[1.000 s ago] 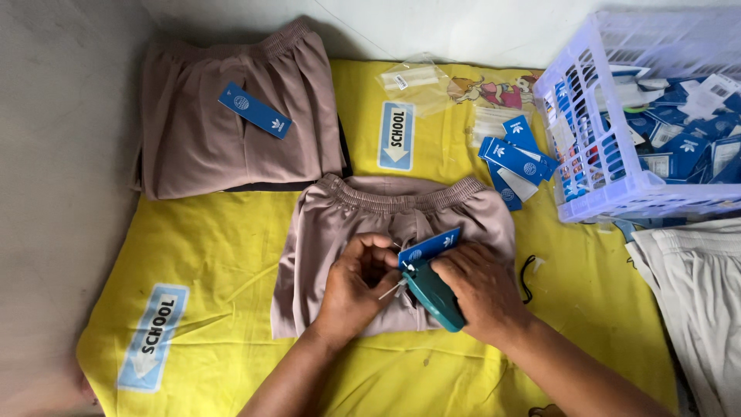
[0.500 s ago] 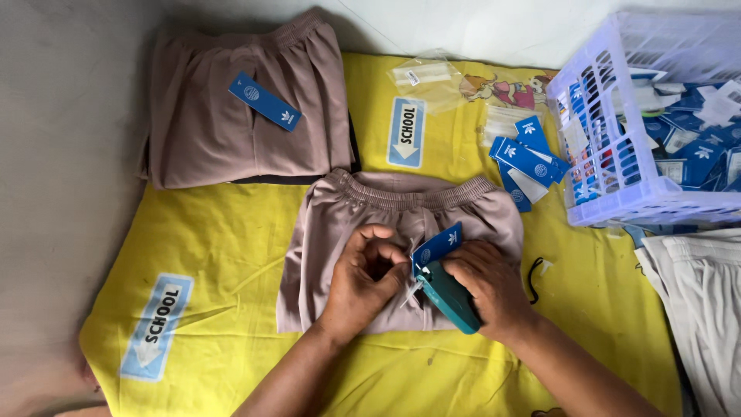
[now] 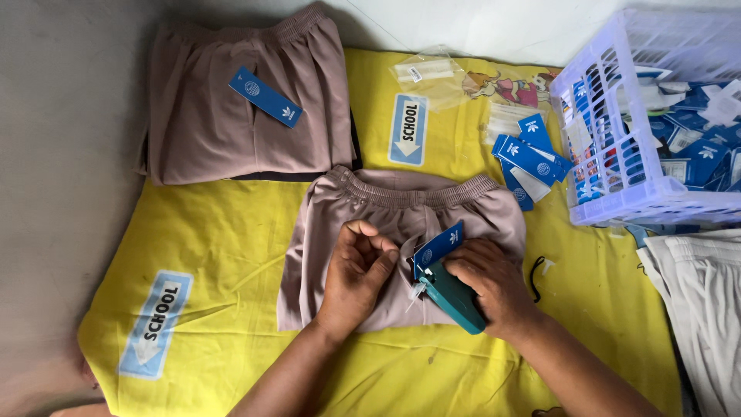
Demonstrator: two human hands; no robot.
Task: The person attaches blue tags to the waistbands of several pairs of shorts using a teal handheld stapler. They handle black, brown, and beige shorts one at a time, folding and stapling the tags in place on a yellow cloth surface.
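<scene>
Little has shifted since half a second ago: both hands stay low in the centre of the frame over the folded mauve shorts (image 3: 386, 212), the left hand (image 3: 356, 272) now curled a touch tighter.

Head view: the left hand pinches the cloth of the shorts just below the waistband, fingers closed together on the fabric. The right hand (image 3: 492, 284) is wrapped around a teal tagging gun (image 3: 451, 296), its grip clamped on the body of the tool, whose needle end points left towards the pinched cloth. A blue hang tag (image 3: 437, 248) stands tilted just above the gun, touching it, between the two hands.

The shorts lie flat on a yellow sheet (image 3: 231, 255) with printed arrow patches, waistband towards the top of the frame. At upper left sits a second folded pair of mauve shorts (image 3: 224, 131) with a blue tag (image 3: 265, 96) lying on it. At upper right, a white plastic basket (image 3: 617, 185) holds more blue tags; a loose heap of tags (image 3: 531, 158) lies just beside it on the sheet. A clear plastic bag (image 3: 434, 73) rests at top centre, and white garments (image 3: 698, 301) fill the right edge.
</scene>
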